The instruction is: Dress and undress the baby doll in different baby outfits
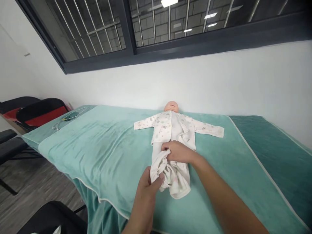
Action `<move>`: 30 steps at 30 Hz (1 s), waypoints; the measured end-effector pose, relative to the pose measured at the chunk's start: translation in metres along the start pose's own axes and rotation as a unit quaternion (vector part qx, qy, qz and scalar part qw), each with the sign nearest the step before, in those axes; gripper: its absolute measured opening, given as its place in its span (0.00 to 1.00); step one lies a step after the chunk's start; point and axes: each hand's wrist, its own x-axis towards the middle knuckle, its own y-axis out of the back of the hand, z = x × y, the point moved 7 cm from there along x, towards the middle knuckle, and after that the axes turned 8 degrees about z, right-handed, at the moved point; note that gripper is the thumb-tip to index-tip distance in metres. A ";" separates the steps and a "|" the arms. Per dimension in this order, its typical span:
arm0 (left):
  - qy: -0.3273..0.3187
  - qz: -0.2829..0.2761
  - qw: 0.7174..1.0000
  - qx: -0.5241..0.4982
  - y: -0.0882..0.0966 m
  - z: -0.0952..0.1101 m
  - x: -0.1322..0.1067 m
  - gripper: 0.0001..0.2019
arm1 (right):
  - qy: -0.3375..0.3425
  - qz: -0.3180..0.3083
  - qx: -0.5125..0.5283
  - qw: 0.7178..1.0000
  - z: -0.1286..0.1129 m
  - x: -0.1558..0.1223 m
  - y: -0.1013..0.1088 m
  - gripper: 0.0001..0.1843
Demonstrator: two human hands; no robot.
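A baby doll [171, 106] lies on its back, head toward the wall, wearing a white patterned baby shirt [162, 126] with both sleeves spread wide. The shirt's front hangs partly open on the right. Over the doll's lower body, white patterned baby pants [174, 177] are bunched up. My left hand [148, 185] pinches the bunched cloth at its left edge, thumb on top. Gripping the upper edge of the same cloth, my right hand [176, 152] has its fingers curled in. The doll's legs are hidden by the cloth.
A green sheet [109, 146] covers the table, with a darker green cover [280, 152] at the right. A wire hanger [70, 117] lies at the far left. Black and red chairs [44, 112] stand left; another black chair [53, 217] is near the front. A white wall rises behind.
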 end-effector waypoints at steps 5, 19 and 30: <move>0.024 0.027 0.999 -0.002 0.005 -0.027 -0.020 0.19 | 0.045 -0.024 -0.093 0.994 0.000 0.000 -0.006 0.06; 0.030 0.103 0.994 -0.002 0.056 -0.063 -0.001 0.24 | 0.022 -0.052 -0.178 0.982 -0.002 -0.003 -0.012 0.08; 0.014 0.003 0.979 0.201 0.048 -0.035 0.017 0.24 | 0.020 -0.047 -0.191 0.980 -0.006 -0.004 -0.012 0.09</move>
